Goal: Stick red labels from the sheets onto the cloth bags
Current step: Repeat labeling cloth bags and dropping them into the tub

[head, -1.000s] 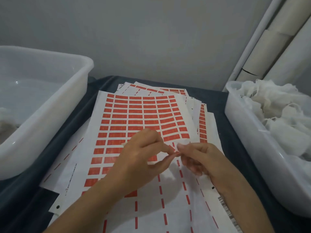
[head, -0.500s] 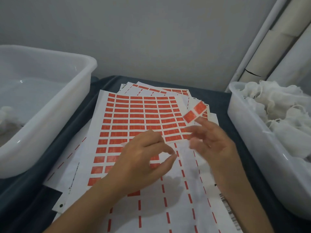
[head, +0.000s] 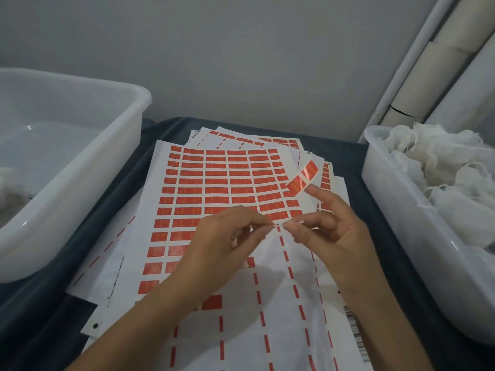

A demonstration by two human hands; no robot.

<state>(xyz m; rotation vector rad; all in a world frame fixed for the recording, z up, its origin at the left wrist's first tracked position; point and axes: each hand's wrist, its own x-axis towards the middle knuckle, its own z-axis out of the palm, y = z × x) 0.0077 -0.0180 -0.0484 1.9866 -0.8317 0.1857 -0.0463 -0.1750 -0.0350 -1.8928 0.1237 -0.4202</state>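
A red label (head: 303, 177) w/ a white stripe across its middle sticks to the tip of the right hand's (head: 330, 236) raised index finger, held in the air above the top sheet (head: 214, 199), at about 1 o'clock from the frame centre. The right thumb and middle finger pinch toward the left hand (head: 227, 245); the left thumb and index finger pinch back, tips nearly touching. What's between them is too small to tell, maybe a thin clear strip. Other left fingers curl loosely.

The top sheet lies on a stack of similar sheets, approx. centre of the dark blue table (head: 356, 167). Its upper part carries rows of red labels; the lower part is peeled, w/ only thin red dashes.

At 3 o'clock, a white plastic bin (head: 401, 236) holds a heap of white cloth bags (head: 442, 167). At 9 o'clock, a second white bin (head: 80, 162) w/ some white cloth at its left edge.
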